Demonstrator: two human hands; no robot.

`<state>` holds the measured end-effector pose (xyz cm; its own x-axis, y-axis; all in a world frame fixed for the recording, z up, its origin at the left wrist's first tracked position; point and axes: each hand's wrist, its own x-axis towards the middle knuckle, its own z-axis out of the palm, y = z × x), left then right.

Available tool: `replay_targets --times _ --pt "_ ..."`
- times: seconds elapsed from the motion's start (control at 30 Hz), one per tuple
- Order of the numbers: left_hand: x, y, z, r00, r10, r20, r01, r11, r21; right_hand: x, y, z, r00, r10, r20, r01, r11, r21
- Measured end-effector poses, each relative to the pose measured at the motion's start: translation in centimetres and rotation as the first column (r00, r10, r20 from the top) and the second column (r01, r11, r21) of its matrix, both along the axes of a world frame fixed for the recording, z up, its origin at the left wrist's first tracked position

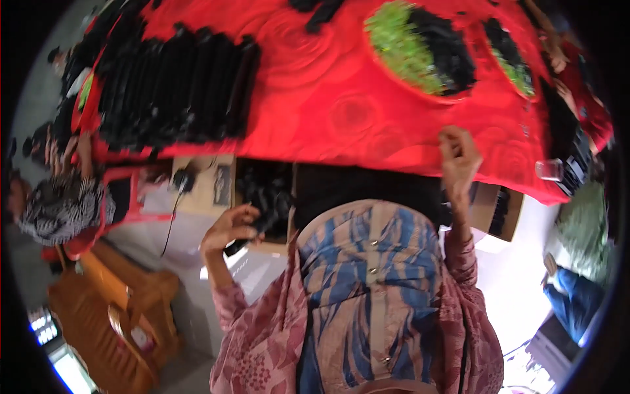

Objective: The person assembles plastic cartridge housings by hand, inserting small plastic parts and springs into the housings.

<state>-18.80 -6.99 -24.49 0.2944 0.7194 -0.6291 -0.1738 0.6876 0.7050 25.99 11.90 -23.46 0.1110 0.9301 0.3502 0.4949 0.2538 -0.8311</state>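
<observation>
By the red tablecloth [308, 111], left hand [231, 228] and right hand [462, 156] half-curl, any hold unclear.

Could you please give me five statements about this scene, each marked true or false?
1. The right hand shows against the red, rose-patterned tablecloth. True.
2. The left hand is raised above the tablecloth's far edge. False: it is below the near edge, beside a heap of glossy black pieces.
3. A row of long black bundles lies on the left part of the tablecloth. True.
4. The larger round, red-rimmed basin holds only green pieces. False: it holds green and black pieces.
5. Brown wooden furniture stands at the picture's lower left. True.
</observation>
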Motion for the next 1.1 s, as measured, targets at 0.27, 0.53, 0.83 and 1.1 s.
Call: replay_targets --times 0.27,0.53,0.83,1.1 --pt "-3.4 0.1 -11.4 0.785 0.480 -0.392 -0.458 0.875 0.153 -1.9 0.6 -0.2 0.985 -0.055 0.165 0.048 0.998 0.047" --pt "-12.7 6.3 -21.9 0.361 0.439 -0.822 0.234 0.811 0.536 -3.9 0.5 0.4 0.978 -0.023 0.208 -0.013 0.986 0.169" --pt "-4.3 3.6 -13.7 0.218 0.268 -0.938 0.130 0.945 0.300 -2.0 0.4 -0.2 0.975 -0.044 0.218 -0.010 0.971 0.237" --pt "8.6 8.3 6.0 0.942 -0.298 -0.154 0.333 0.888 0.318 -2.0 0.5 0.6 0.991 0.002 0.133 -0.029 0.980 0.197"
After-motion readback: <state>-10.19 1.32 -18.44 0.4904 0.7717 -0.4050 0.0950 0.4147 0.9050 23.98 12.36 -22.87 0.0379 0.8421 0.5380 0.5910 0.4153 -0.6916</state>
